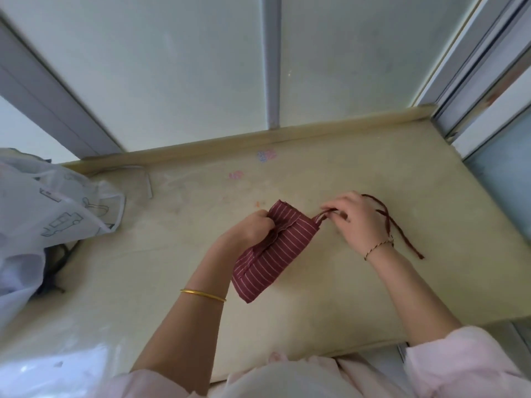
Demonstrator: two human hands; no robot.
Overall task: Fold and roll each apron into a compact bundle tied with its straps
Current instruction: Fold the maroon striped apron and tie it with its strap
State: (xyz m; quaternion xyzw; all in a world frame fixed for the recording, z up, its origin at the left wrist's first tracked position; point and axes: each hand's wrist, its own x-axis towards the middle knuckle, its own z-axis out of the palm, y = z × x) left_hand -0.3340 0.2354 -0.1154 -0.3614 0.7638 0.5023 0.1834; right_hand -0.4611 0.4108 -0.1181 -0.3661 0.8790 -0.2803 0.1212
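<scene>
- Folded apron (271, 254), maroon with thin pale stripes, lies as a narrow bundle on the cream desk (161, 254), near its middle and angled from lower left to upper right.
- Left hand (253, 229): fingers curled round the bundle's upper end, gripping the gathered folds there.
- Right hand (359, 222): fingers closed narrow, pinching a strap where it leaves the bundle's upper right corner.
- Loose straps (408, 242) trail past the right hand, crossing each other, with their ends lying on the desk to the right.
- Gold bangle (202, 294) on the left wrist; thin thread bracelet (379, 247) on the right.
- Pale pink sleeves (459, 360) at the bottom edge.
- Translucent plastic bag (57, 208) with line drawings at the desk's left side, well apart from the apron.
- Frosted window panes (172, 67) behind the desk's far rim.
</scene>
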